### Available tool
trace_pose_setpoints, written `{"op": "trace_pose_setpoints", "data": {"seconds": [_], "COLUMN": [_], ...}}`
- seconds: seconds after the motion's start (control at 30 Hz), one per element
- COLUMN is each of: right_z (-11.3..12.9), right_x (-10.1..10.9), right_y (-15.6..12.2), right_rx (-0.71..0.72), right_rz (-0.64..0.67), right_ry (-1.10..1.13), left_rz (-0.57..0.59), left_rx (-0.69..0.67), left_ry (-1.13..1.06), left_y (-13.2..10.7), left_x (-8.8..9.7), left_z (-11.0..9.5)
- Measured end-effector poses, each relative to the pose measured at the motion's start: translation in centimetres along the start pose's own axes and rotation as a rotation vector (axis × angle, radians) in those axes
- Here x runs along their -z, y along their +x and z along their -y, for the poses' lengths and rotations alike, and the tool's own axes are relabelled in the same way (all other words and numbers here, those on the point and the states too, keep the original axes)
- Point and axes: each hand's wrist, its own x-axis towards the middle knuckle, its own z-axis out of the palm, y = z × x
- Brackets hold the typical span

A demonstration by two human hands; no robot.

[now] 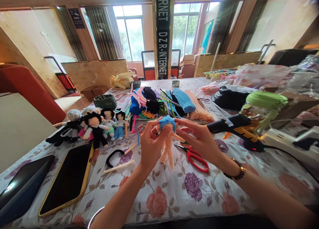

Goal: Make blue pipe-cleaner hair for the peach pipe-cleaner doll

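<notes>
A small peach doll (167, 146) of wound pipe cleaners, with blue hair on its head, is held upright above the table. My left hand (153, 141) closes round its head from the left, thumb across the front. The fingers of my right hand (200, 137) touch the right side of the blue hair, its thumb near the doll's arm. Red-handled scissors (197, 159) lie half open below my right hand. A black glue gun (231, 124) with an orange trigger rests to the right of it. Near my left wrist lie a black hair band (113, 157) and pale sticks (119, 166).
Several finished dolls (94, 126) sit at the left, behind a yellow-cased phone (67, 179) and a dark tablet-like slab (23, 185). Bundles of coloured pipe cleaners (184, 101) lie at the back. A green-lidded jar (265, 102) and a black cable (291, 152) are at the right.
</notes>
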Motion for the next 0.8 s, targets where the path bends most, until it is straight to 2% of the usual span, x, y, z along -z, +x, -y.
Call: {"op": "trace_pose_setpoints", "data": {"seconds": [0.2, 0.8], "right_z": [-0.26, -0.34], "right_x": [-0.36, -0.39], "right_y": [-0.19, 0.04], "right_rx": [-0.164, -0.089], "right_rz": [-0.108, -0.139], "right_ry": [0.093, 0.088], "left_rz": [0.086, 0.060], "left_rx": [0.020, 0.206], "left_ry": [-0.047, -0.271], "left_y": [-0.06, 0.66], "left_x": [-0.05, 0.25], "left_z": [0.28, 0.27]}}
